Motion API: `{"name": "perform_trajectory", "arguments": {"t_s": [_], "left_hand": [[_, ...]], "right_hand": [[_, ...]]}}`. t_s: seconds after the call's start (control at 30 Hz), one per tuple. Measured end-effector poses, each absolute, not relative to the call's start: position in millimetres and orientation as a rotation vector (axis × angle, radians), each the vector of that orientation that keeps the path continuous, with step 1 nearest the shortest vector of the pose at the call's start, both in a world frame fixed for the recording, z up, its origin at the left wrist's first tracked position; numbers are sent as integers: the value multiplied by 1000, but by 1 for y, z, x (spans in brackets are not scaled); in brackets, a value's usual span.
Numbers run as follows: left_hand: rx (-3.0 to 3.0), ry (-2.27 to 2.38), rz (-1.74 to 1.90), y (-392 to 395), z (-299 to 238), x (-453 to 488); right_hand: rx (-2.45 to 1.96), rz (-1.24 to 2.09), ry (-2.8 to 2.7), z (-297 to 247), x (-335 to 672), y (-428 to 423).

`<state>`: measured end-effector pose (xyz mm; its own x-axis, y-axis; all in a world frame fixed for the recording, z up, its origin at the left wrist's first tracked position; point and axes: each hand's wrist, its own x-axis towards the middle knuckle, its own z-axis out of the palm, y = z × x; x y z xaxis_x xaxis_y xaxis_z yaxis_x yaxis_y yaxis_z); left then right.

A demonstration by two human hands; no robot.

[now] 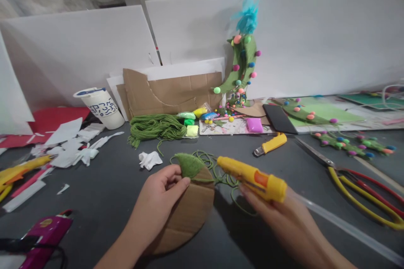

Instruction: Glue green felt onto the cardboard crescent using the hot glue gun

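My left hand (164, 193) is closed on the edge of a curved brown cardboard piece (189, 214), thumb on top. Green yarn (188, 164) covers the far tip of that cardboard, and a loose strand (238, 201) trails from it on the table. In my right hand (271, 214) is a yellow hot glue gun (252, 176), with a clear glue stick (350, 222) coming out of its back. Its nozzle points left, just right of and above the cardboard, apart from it. My right fingers are partly hidden behind the gun.
A green yarn bundle (154, 128), a crumpled tissue (150, 160), a yellow utility knife (270, 144) and large scissors (334, 168) lie around. A decorated green crescent (249, 54) stands behind. At left are a white cup (102, 109), paper scraps (71, 147) and a purple tool (47, 235).
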<state>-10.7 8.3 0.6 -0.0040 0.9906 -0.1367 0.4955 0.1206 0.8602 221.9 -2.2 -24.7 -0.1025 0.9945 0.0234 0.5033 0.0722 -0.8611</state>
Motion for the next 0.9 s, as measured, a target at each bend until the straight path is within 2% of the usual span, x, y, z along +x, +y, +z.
{"name": "perform_trajectory", "arguments": {"t_s": [0.1,0.2,0.3,0.37,0.5,0.57,0.73,0.83,0.9], "left_hand": [[1549,1674,785,12,4,-16],[1625,1791,825,17,5,-27],[1663,1869,878,21,7,-38],[1673,1885,898,22,8,-42],[1683,1920,907,20,11,-45],[1670,1911,926,19,12,-45],[1571,1765,950,11,10,-43],[1503,1680,928,3,14,-36],[1473,1585,849,-2,19,-29]], "right_hand": [[-1617,1125,-1569,-13,225,5],[-1531,1491,-1597,-12,225,6],[-1450,1658,-1699,-20,222,0],[-1489,1557,-1863,-26,218,-6],[-1619,968,-2275,-30,212,-16],[-1619,808,-2430,-28,211,-18],[-1597,714,-2469,-19,212,-15],[-1555,687,-2183,-12,214,-11],[-1426,844,-1960,-9,214,-10]]}}
